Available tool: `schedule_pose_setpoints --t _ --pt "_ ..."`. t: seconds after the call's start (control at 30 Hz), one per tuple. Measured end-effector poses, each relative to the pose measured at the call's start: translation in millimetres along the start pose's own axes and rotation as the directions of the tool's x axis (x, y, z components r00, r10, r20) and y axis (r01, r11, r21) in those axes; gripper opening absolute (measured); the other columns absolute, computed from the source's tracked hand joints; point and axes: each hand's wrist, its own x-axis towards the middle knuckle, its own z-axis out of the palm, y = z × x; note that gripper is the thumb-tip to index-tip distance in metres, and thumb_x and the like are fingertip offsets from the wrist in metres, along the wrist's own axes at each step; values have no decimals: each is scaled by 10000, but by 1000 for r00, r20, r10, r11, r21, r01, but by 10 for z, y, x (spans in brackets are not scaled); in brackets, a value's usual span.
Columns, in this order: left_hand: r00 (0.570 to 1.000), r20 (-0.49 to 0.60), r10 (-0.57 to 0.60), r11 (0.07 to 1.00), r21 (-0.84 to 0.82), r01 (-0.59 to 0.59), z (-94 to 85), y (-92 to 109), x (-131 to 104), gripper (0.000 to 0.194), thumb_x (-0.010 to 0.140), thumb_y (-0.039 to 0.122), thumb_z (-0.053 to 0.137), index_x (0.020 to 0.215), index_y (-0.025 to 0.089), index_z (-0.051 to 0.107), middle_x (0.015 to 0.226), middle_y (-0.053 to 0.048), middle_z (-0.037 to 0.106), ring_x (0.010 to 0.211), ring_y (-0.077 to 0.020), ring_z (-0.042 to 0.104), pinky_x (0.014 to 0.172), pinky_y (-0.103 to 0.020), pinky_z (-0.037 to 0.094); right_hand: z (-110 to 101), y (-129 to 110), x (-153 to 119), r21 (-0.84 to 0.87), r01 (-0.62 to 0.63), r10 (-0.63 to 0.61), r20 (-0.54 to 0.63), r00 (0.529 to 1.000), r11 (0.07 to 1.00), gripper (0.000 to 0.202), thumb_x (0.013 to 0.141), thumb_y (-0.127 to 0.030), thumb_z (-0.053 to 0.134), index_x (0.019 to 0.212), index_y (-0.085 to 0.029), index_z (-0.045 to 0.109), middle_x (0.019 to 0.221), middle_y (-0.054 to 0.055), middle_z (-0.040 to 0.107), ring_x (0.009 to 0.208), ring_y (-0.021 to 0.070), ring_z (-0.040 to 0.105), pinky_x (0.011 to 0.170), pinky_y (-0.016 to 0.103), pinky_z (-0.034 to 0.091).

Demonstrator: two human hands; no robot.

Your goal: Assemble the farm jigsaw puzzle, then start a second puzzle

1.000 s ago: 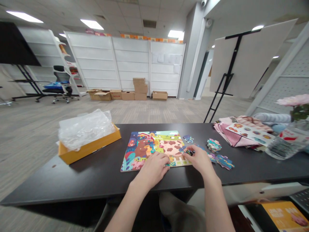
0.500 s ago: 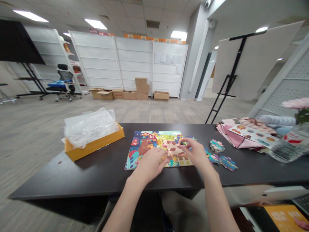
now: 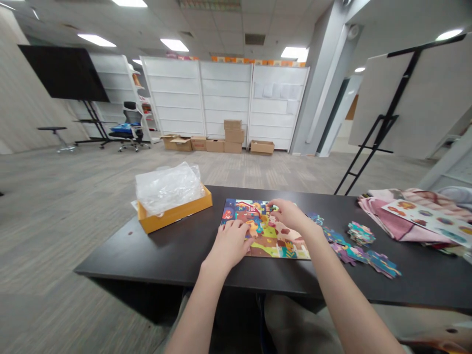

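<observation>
A colourful farm-scene puzzle [image 3: 265, 246] lies flat on the black table. My left hand [image 3: 231, 242] rests on its lower left part, fingers spread, with nothing visible in them. Over the puzzle's upper middle is my right hand [image 3: 289, 215], its thumb and fingers bent close together at the picture's surface; whatever lies between the fingertips is too small to make out. To the right of the puzzle are loose jigsaw pieces [image 3: 383, 264] and a small stack of pieces [image 3: 361, 233].
A yellow box [image 3: 176, 215] filled with clear plastic wrap [image 3: 167, 189] stands at the table's left. Pink cloths [image 3: 391, 221] and a sticker sheet [image 3: 429, 222] lie at the right. Behind the black table [image 3: 155, 260] are cardboard boxes and a stand with a white board.
The view has turned left, so the scene sits further right. My right hand has moved left across the puzzle to its upper middle. My left hand has moved toward the puzzle's left side.
</observation>
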Motion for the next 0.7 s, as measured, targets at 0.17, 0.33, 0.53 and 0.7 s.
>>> schedule_pose_setpoints --t 0.17,0.33,0.53,0.7 --pt "1000 -8 11 1000 -25 -11 11 -26 4 301 946 369 569 1194 222 655 1300 -97 645 1236 -310 559 997 -477 464 171 161 18 114 -36 37 -7 999 993 274 876 -188 597 1122 -202 716 874 33 736 717 161 642 698 269 464" --pt "1000 -9 11 999 -37 -12 -14 -35 -5 290 942 358 572 1185 229 660 1310 -89 648 1242 -304 554 1007 -465 454 171 141 -59 138 -38 37 11 999 990 249 839 -189 605 1041 -220 747 718 -6 692 616 144 597 631 250 432" --pt "1000 1 16 999 -42 -16 -42 -23 -23 294 949 358 572 1202 235 657 1307 -81 655 1233 -295 558 1011 -451 448 175 22 -68 148 -66 58 57 997 987 293 812 -138 571 1028 -234 745 694 -24 690 544 123 545 578 233 414" --pt "1000 -1 24 999 -29 -24 -23 -37 -24 283 955 362 567 1185 236 670 1293 -85 660 1222 -301 565 997 -456 456 217 54 -38 120 -62 55 65 996 991 296 819 -131 580 1045 -236 739 792 -5 733 625 137 597 627 238 441"
